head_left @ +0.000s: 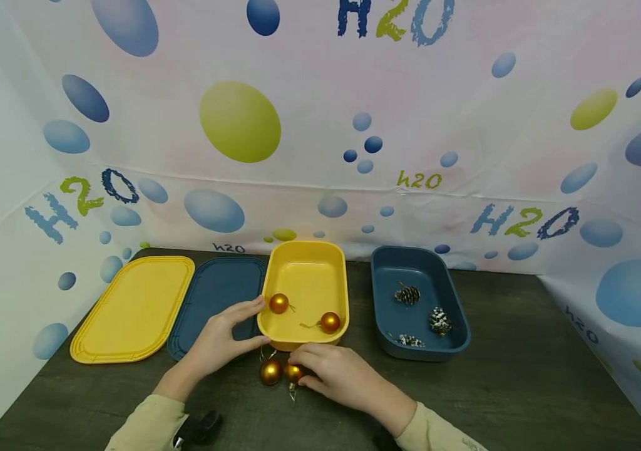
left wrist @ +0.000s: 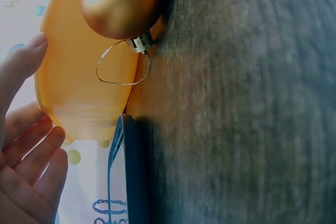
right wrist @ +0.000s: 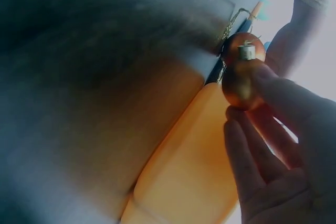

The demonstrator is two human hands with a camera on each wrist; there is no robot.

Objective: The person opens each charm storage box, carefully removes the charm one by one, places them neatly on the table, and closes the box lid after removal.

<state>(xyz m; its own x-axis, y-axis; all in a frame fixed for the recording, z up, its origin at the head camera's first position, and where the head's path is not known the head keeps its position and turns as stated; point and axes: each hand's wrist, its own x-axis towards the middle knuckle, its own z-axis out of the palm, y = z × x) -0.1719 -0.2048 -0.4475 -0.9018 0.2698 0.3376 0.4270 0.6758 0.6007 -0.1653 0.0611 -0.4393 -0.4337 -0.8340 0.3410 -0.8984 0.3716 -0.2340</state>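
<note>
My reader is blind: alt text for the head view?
A right hand pinches a gold bauble beside a second bauble; the left hand touches a yellow tub holding two more baubles. A blue tub holding three pinecones stands right; two lids lie left.

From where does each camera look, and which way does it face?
Head: worn on the head, facing forward and down at the yellow rectangular plastic container; left hand, right hand and cream fabric sleeves show.
Left wrist: worn there, facing a shiny round gold bauble and the container's side; the left hand shows.
Right wrist: worn there, facing two gold baubles; the right hand holds the nearer one, left forearm behind.
All views share the container.
</note>
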